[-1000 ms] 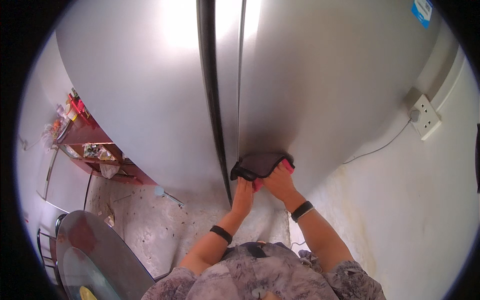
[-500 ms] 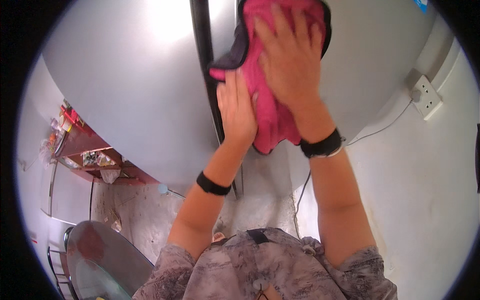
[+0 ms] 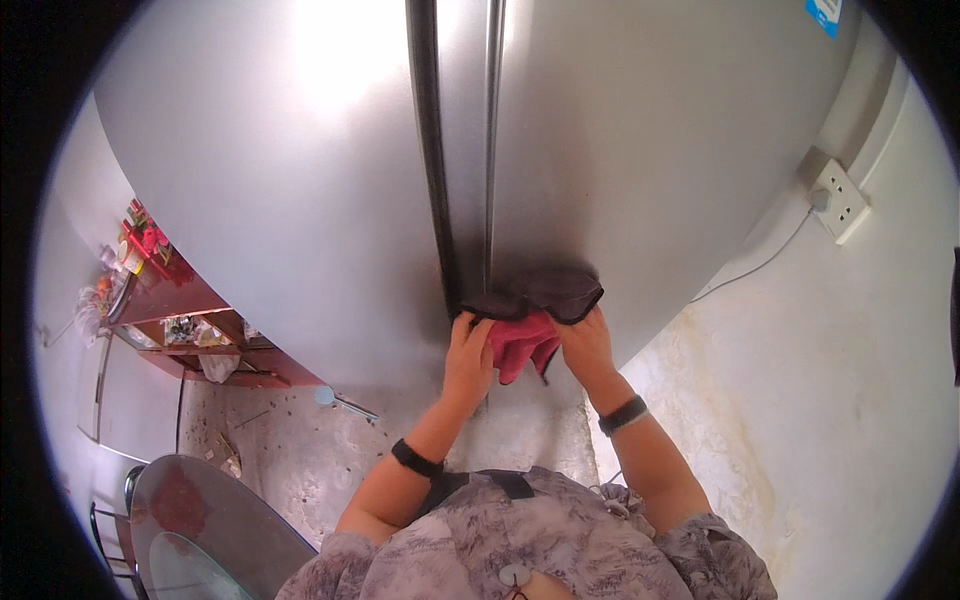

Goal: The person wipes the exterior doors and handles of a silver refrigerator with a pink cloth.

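Observation:
A pink cloth (image 3: 518, 345) with a dark grey reverse side and black edging hangs bunched low against the silver double-door refrigerator (image 3: 630, 150). Its dark side is folded over the top, and pink folds droop beneath. My left hand (image 3: 468, 360) grips the cloth's left end, close to the bottom of the dark strip (image 3: 432, 140) between the doors. At the other end my right hand (image 3: 588, 345) has its fingers closed round the cloth. Part of the fingers of both hands is hidden by the fabric.
A wall socket (image 3: 840, 200) with a plugged-in cable is at the right. On the left stand a red-brown shelf unit (image 3: 175, 295) with clutter and a dark oval glass table (image 3: 225, 520). A light-blue long-handled object (image 3: 325, 396) lies on the littered floor.
Both hands have come down and closer to my body with the cloth. My right hand was spread flat on it higher up; now it grips the edge. The cloth is folded, dark side showing.

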{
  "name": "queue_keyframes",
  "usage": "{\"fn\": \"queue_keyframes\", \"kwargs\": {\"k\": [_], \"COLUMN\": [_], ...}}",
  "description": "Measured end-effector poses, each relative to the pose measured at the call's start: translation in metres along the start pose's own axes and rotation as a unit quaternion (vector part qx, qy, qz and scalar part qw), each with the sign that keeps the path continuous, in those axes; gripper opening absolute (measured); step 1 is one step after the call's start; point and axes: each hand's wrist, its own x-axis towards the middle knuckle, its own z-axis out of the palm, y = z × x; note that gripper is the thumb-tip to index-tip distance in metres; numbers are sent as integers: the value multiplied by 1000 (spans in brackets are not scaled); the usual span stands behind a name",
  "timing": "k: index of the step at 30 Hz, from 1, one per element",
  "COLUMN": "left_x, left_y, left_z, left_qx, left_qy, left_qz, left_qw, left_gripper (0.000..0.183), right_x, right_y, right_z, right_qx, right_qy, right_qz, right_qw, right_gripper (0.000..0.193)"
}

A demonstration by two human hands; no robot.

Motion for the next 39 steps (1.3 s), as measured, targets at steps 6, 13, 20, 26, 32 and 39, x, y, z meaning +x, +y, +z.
{"fn": "queue_keyframes", "kwargs": {"k": [6, 13, 20, 26, 32, 39], "left_x": [7, 6, 21, 20, 45, 57], "left_y": [60, 69, 82, 68, 54, 71], "left_z": [-28, -42, -43, -57, -87, -90], "left_qx": [-272, -687, -804, -769, -467, -82], "left_qy": [-247, -144, -149, -146, -256, -160], "left_qz": [-400, -428, -421, -380, -309, -258], "left_qw": [839, 569, 393, 493, 788, 949], "left_gripper": [41, 50, 47, 45, 39, 37], "right_x": [20, 27, -65, -73, -36, -19], "right_y": [-14, 2, 8, -43, -18, -1], "right_z": [-71, -114, -62, -47, -98, -125], "right_qx": [203, 330, 311, 777, 337, 238], "right_qy": [105, -43, 78, -28, -40, 33], "right_qz": [224, 294, 531, 436, 449, 502], "right_qw": [947, 896, 784, 453, 827, 831], "right_gripper": [40, 36, 49, 52, 34, 26]}}
